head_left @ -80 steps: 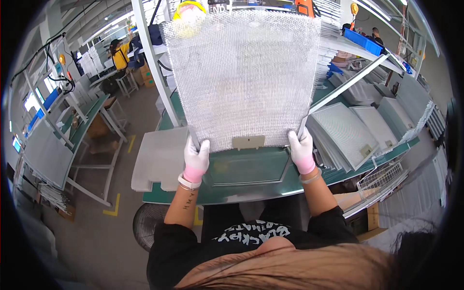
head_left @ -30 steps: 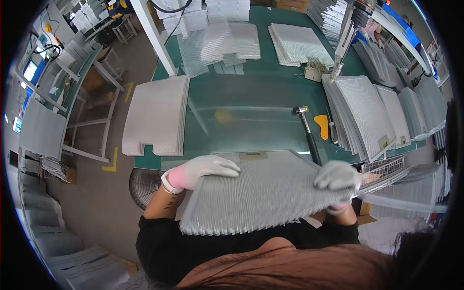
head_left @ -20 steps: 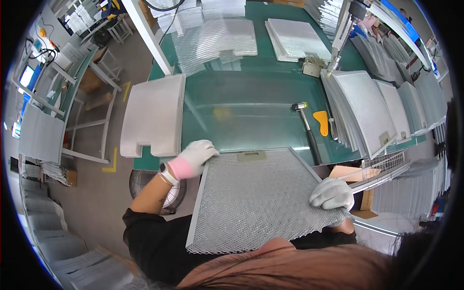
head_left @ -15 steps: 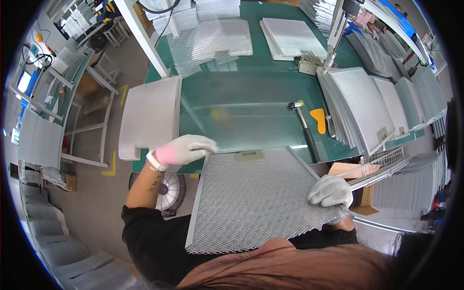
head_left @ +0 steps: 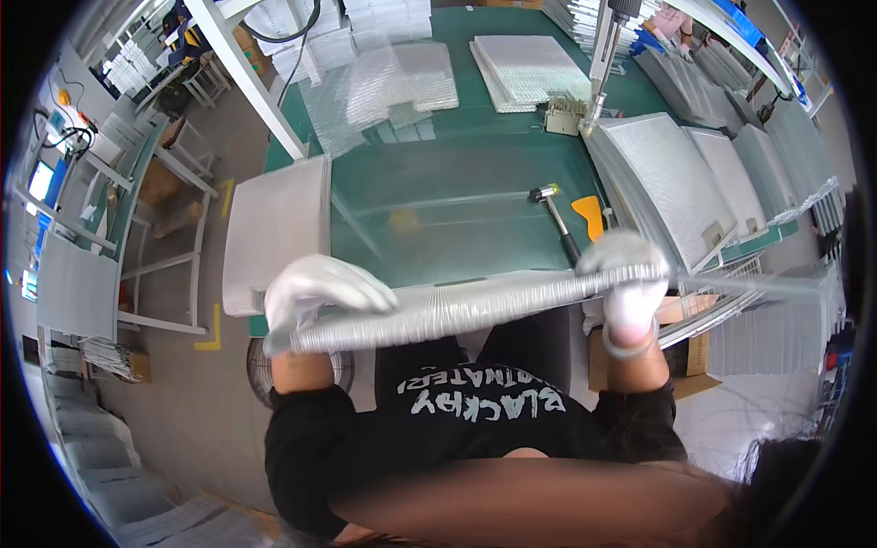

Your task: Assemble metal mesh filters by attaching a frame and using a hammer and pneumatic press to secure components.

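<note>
I hold a metal mesh filter panel (head_left: 475, 309) across my front at the table's near edge. It is turned nearly edge-on, so its broad face hardly shows, and motion blurs it. My left hand (head_left: 324, 288), in a white glove, closes over its left end. At the right end my gloved right hand (head_left: 630, 269) grips it, fingers wrapped over the top and blurred. Just beyond that hand lie a hammer (head_left: 557, 219) with a dark handle and an orange scraper (head_left: 589, 217).
The green table (head_left: 420, 210) carries a panel stack (head_left: 279, 219) at left, more mesh panels (head_left: 658, 178) at right, and a white stack (head_left: 530, 68) at the back. Small beige pieces (head_left: 565, 116) sit by a metal post. A fan (head_left: 260, 370) and an open carton (head_left: 690, 361) are below.
The panel has swung from face-up over my lap to nearly edge-on. My left hand has moved down onto its left end; my right hand has risen toward the table with the other end.
</note>
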Demonstrator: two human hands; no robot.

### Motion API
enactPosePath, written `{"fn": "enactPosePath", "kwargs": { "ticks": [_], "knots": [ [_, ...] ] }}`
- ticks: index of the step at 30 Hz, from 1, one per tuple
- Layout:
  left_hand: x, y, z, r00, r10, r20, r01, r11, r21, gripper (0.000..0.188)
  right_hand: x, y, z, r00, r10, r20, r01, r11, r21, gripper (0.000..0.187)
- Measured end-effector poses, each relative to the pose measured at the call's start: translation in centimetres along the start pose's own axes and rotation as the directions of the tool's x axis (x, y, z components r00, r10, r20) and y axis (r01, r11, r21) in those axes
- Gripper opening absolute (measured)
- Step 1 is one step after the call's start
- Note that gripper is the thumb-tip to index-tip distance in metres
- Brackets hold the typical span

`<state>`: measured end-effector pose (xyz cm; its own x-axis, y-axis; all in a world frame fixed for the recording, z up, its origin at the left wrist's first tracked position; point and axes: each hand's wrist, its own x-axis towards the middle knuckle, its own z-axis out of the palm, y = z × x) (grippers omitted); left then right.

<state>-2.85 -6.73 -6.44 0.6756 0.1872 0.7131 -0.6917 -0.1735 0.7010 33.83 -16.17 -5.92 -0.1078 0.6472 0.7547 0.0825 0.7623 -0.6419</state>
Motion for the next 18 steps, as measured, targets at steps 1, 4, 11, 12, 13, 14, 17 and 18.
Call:
{"fn": "enactPosePath", "kwargs": {
  "ticks": [1,4,11,12,13,14,17,18],
  "knots": [
    [0.3,1.3,1.7,0.965,0.000,-0.261,0.065,0.969,0.237,0.043,1.2,0.5,0.3,0.993,0.022,-0.112,-0.027,0.999,-0.043,0.024],
    [1.9,-0.1,4.9,0.596,0.420,-0.685,0.265,0.702,0.661,0.016,4.6,2.0,2.0,0.905,0.204,-0.374,-0.252,0.964,-0.084,0.031],
    [2.5,-1.6,3.6,0.598,0.450,-0.663,0.207,0.712,0.671,0.021,4.0,3.8,0.8,0.940,0.135,-0.314,-0.116,0.990,0.080,0.024],
    [2.6,-1.8,3.5,0.611,0.475,-0.634,0.162,0.709,0.686,0.020,4.0,3.9,0.8,0.952,0.068,-0.299,-0.048,0.996,0.072,0.025],
    [2.2,-1.7,3.4,0.611,0.475,-0.633,0.165,0.706,0.689,0.020,3.9,3.8,0.8,0.952,0.068,-0.299,-0.047,0.996,0.077,0.025],
    [1.5,-1.5,3.5,0.631,0.452,-0.631,0.221,0.674,0.705,0.019,3.5,3.6,0.6,0.964,0.056,-0.261,-0.031,0.995,0.098,0.018],
    [0.2,-1.0,5.0,0.616,0.422,-0.665,0.323,0.634,0.703,0.014,2.6,1.5,1.2,0.988,0.005,-0.155,0.012,0.994,0.110,0.021],
    [0.2,-0.7,4.5,0.816,0.330,-0.474,0.119,0.707,0.697,0.015,1.9,1.1,0.7,0.998,-0.029,-0.047,0.033,0.995,0.098,0.024]
  ]
}}
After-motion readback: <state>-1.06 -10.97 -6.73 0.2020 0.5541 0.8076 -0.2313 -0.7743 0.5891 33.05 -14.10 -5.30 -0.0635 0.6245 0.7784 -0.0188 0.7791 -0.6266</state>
